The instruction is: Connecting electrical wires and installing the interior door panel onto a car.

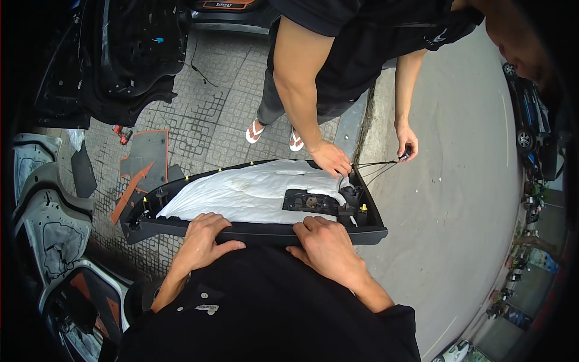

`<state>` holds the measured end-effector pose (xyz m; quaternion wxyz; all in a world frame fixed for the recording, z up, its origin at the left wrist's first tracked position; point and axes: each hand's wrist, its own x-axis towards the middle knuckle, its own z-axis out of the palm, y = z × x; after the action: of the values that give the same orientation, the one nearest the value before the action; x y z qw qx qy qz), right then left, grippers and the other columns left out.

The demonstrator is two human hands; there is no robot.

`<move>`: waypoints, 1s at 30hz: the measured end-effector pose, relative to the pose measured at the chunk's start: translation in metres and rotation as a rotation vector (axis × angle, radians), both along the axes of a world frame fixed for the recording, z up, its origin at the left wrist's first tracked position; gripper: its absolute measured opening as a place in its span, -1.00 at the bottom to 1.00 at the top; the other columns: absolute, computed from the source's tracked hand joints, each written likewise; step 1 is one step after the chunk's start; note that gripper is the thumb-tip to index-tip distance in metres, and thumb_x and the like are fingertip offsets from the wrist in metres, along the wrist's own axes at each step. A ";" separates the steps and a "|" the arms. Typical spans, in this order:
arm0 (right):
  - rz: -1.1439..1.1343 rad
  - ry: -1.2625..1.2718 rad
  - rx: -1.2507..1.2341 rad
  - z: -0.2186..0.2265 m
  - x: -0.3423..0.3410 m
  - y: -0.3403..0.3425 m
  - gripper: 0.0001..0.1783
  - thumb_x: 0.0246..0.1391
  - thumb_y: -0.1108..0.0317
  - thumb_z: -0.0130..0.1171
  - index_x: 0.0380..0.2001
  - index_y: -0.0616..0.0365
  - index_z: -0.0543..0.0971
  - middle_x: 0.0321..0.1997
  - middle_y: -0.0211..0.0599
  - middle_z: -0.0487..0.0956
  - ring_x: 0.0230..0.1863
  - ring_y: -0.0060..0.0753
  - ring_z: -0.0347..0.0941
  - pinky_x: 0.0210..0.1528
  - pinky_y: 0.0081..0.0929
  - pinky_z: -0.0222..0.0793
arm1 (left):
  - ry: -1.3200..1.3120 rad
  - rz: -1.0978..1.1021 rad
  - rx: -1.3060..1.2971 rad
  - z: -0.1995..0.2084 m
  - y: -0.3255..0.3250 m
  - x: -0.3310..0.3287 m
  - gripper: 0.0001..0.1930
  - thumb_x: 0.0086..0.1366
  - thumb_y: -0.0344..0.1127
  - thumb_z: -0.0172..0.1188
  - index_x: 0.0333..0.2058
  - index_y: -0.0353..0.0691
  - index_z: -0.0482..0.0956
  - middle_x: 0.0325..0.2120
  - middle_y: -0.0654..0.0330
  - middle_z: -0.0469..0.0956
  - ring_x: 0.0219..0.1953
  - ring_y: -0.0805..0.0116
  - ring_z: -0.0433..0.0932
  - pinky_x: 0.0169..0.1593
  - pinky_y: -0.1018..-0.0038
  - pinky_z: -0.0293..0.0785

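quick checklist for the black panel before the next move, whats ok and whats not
1. Left hand on the near rim of the black panel: ok.
2. Right hand on that rim: ok.
3. Co-worker clear: not ok; one hand is at the panel's far right corner, the other hand holds a dark piece.
4. Black cables tucked inside: not ok, they stretch out past the panel.
5. White padding in the panel: ok.
6. Yellow clips undamaged: cannot tell, too small.

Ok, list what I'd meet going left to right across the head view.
Red-and-black tool → leftmost yellow clip → your left hand → your right hand → co-worker's left hand → parked blue car.
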<state>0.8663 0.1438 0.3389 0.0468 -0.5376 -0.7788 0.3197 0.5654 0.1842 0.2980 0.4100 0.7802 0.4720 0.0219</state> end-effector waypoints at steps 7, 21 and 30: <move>0.015 -0.084 -0.138 0.018 -0.006 0.026 -0.63 0.04 0.18 0.45 -0.32 0.31 0.62 -0.32 -0.07 0.61 -0.21 0.01 0.64 -0.15 -0.15 0.59 | -0.073 -0.004 0.057 -0.005 0.017 -0.004 -0.40 0.09 0.16 0.51 -0.30 -0.38 0.66 -0.39 0.05 0.63 -0.25 0.03 0.61 -0.05 0.21 0.48; 0.016 -0.045 -0.086 0.010 0.012 0.042 -0.57 0.07 0.08 0.45 -0.29 0.29 0.64 -0.31 -0.08 0.62 -0.25 0.04 0.63 -0.18 -0.14 0.56 | -0.047 0.091 0.111 -0.001 0.014 0.015 -0.41 0.06 0.15 0.52 -0.32 -0.37 0.64 -0.41 0.08 0.59 -0.26 0.06 0.56 -0.09 0.24 0.43; 0.055 -0.029 -0.109 0.010 0.023 0.052 -0.57 0.06 0.10 0.46 -0.27 0.30 0.64 -0.29 -0.06 0.62 -0.20 0.05 0.64 -0.15 -0.15 0.58 | -0.028 0.143 0.141 -0.002 0.006 0.027 -0.42 0.04 0.12 0.54 -0.33 -0.36 0.61 -0.43 0.07 0.56 -0.28 0.04 0.54 -0.11 0.24 0.40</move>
<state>0.8893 0.1956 0.3486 -0.0028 -0.5222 -0.7755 0.3547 0.5922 0.1900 0.2963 0.3577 0.7710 0.5182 0.0952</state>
